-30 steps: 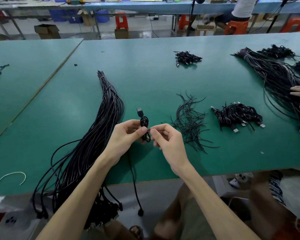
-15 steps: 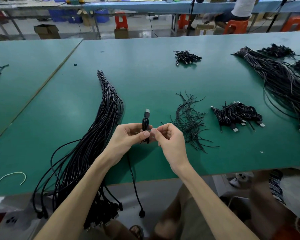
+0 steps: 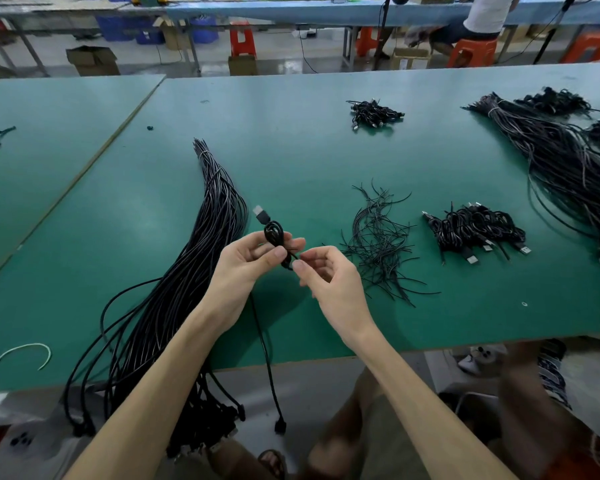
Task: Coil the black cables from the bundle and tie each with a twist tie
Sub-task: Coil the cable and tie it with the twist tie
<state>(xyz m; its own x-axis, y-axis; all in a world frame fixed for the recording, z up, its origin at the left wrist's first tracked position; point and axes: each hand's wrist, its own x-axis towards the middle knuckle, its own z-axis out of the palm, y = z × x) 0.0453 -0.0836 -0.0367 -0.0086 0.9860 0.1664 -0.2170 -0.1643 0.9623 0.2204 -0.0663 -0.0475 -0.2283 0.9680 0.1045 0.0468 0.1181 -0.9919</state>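
twist tie (image 3: 292, 250) too small to make out, rt cable pile (image 3: 568, 161) cut by edge, bg person (image 3: 485, 12) cropped

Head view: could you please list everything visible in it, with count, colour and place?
green-topped worktables: two, green, side by side
long bundle of black cables: one, black, centre-left, over front edge
loose thin black twist ties: a pile, black, centre-right
heaps of coiled black cables: four, black, right, far centre, far right
second long cable bundle: one, black, far right
curved white strip: one, white, front left
small coiled black cable: one, black, held up, centre
left hand: holds the coil
right hand: fingers pinch at the coil
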